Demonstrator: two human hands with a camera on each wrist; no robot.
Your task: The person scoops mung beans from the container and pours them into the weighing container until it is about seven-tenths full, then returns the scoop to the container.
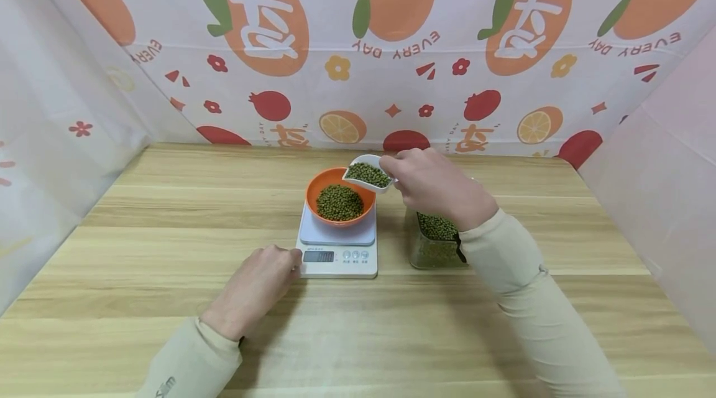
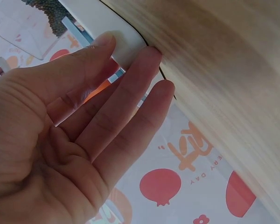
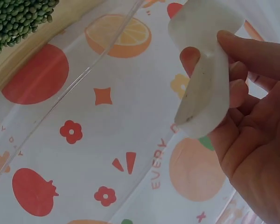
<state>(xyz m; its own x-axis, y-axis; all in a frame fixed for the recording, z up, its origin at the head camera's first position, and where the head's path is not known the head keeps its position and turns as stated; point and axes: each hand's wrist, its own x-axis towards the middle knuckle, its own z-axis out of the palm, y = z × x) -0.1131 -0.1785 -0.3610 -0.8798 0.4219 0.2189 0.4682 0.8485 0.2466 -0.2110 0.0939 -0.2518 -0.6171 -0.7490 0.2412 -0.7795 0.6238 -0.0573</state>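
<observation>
A white scoop (image 1: 367, 175) filled with green mung beans tilts over the right rim of an orange bowl (image 1: 313, 196). My right hand (image 1: 439, 186) grips the scoop's handle (image 3: 207, 93), with the thumb and fingers around it. More mung beans (image 1: 339, 203) lie in the bowl, which stands on a white kitchen scale (image 1: 335, 268). At the scale's front left corner, my left hand (image 1: 260, 283) holds the edge between thumb and fingers (image 2: 151, 58). The display (image 1: 318, 257) is lit, its digits too small to read surely.
Right of the scale, a clear container (image 1: 433, 255) holds many mung beans, partly hidden under my right wrist. Behind the wooden table (image 1: 168, 230) hangs a fruit-printed cloth (image 1: 386, 87), with pale cloth at both sides.
</observation>
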